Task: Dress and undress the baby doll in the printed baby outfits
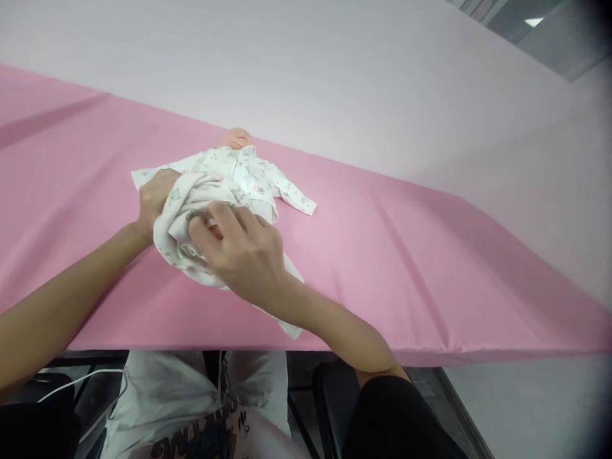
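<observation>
A baby doll [238,138] lies on the pink table cover [382,255], dressed in a white printed baby garment [248,175] with one sleeve [299,199] spread to the right. The garment's lower part is bunched up near me. My left hand [157,197] grips that bunched cloth from the left side. My right hand [241,252] clutches the same bundle from the front, fingers curled into the fabric. The doll's body and legs are hidden under the cloth and my hands.
The pink cover ends at the table's front edge [335,350] close to my body. A pale wall [335,76] rises behind the table. Below the edge are my lap, a white cable [76,379] and a dark chair [335,395].
</observation>
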`<state>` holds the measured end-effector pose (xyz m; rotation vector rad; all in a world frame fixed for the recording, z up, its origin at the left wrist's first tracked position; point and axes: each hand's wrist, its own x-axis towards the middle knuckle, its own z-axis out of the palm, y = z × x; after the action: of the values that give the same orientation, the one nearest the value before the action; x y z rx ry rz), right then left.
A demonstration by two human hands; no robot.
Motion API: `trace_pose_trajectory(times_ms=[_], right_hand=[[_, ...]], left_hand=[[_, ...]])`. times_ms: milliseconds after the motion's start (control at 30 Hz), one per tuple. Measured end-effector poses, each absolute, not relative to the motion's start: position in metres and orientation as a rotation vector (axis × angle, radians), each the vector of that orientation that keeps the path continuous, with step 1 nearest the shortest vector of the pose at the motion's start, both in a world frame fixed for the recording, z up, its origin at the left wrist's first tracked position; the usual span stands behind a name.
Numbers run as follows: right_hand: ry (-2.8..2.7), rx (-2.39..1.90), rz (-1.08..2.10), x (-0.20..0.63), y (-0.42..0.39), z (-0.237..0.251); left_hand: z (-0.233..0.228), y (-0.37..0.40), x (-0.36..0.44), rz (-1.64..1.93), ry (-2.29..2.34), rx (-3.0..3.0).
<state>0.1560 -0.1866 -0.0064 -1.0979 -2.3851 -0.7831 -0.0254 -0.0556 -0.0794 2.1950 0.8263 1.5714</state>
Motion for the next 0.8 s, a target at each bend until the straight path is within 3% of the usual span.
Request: trace_pose_trajectory(times_ms=[133, 300, 433, 633, 800], right_hand=[[-2.427, -1.164, -0.783, 0.154, -0.194, -0.008], [-2.444, -1.319, -0.759, 0.148, -0.193, -0.027], [-2.585, -1.148, -0.733, 0.146, -0.196, -0.031], [-2.869, -1.024, -0.326, 0.156, -0.195, -0.008], [-2.945, -0.816, -0.421, 0.157, -0.196, -0.017]], left_hand=[[-0.064, -0.069, -0.011, 1.693, 0.715, 1.889], [-0.054, -0.097, 0.018, 1.230, 0.749, 1.841], [-0.047, -0.100, 0.020, 1.082, 0.915, 1.733], [-0.048, -0.092, 0.014, 1.102, 1.036, 1.405], [-0.048, -0.092, 0.015, 1.123, 1.016, 1.357]])
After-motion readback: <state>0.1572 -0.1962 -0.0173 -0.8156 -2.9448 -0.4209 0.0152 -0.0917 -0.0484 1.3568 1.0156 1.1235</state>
